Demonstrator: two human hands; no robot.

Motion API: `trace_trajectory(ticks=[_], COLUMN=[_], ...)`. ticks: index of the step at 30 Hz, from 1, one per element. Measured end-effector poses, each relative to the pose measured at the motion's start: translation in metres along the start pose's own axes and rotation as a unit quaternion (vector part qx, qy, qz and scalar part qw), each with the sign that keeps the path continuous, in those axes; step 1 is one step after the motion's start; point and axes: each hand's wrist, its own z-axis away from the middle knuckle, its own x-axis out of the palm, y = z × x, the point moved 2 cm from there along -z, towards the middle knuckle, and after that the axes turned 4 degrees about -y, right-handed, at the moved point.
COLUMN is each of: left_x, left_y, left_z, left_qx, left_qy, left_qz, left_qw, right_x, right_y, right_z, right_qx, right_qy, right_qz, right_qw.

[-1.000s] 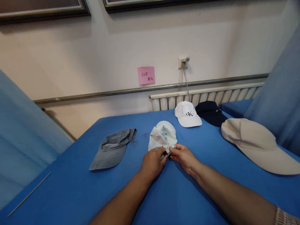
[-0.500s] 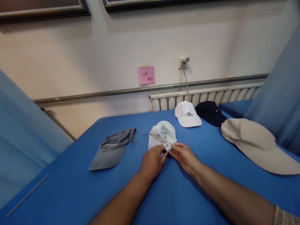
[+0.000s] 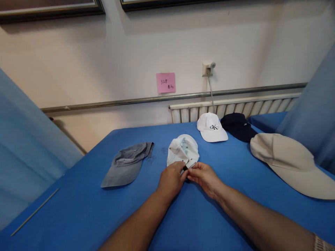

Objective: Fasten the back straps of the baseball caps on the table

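Observation:
A pale, whitish-blue baseball cap (image 3: 180, 150) rests on the blue cloth with its brim pointing away from me. My left hand (image 3: 171, 177) pinches the near edge of this cap, by its back strap. Close beside it, my right hand (image 3: 204, 177) has thumb and fingers pressed together on the same edge. A small dark bit shows between the fingertips; the fingers partly hide the strap. To the left lies a grey cap (image 3: 128, 164), brim toward me. A white cap (image 3: 212, 127) with black letters sits beyond, to the right.
A dark navy cap (image 3: 238, 126) and a large beige cap (image 3: 290, 162) lie at the right. A thin stick (image 3: 35, 212) is at the left edge. Behind the table are a radiator (image 3: 235, 106), a metal rail (image 3: 125, 102) and a plugged-in cord (image 3: 210, 90). Blue curtains (image 3: 28, 150) hang at the sides.
My right fingers have shifted slightly down and left along the pale cap's near edge, closer to my left fingers. The view has turned a little; the other caps lie as before.

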Motion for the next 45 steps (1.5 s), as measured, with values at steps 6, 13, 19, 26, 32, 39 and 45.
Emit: trace_trajectory(ticks=[6,13,19,26,32,39,45], left_x=[0.001,0.0,-0.007,0.009,0.012,0.009,0.012], left_y=[-0.003,-0.003,0.003,-0.013,-0.019,-0.013,-0.015], left_z=[-0.002,-0.001,0.0,-0.009,-0.014,-0.013,-0.014], left_qx=[0.004,0.003,0.015,-0.083,-0.164,-0.16,-0.153], left_qy=[0.011,0.036,0.019,0.027,0.035,0.042,0.025], left_qz=[-0.007,0.025,0.122,0.393,0.518,0.52,0.528], left_qw=[1.0,0.999,0.992,0.915,0.839,0.838,0.835], right_x=[0.005,0.008,0.003,0.002,0.007,0.011,0.012], right_y=[-0.002,-0.003,-0.005,-0.006,-0.009,-0.008,-0.011], right_z=[0.0,-0.003,-0.006,-0.004,0.0,-0.002,-0.003], right_qx=[-0.029,-0.067,-0.068,-0.076,-0.079,-0.107,-0.103], right_qy=[-0.006,0.025,0.028,0.032,-0.006,-0.002,0.019], right_qz=[0.022,0.034,0.042,0.054,0.046,0.069,0.104], right_qw=[0.999,0.997,0.996,0.995,0.996,0.992,0.989])
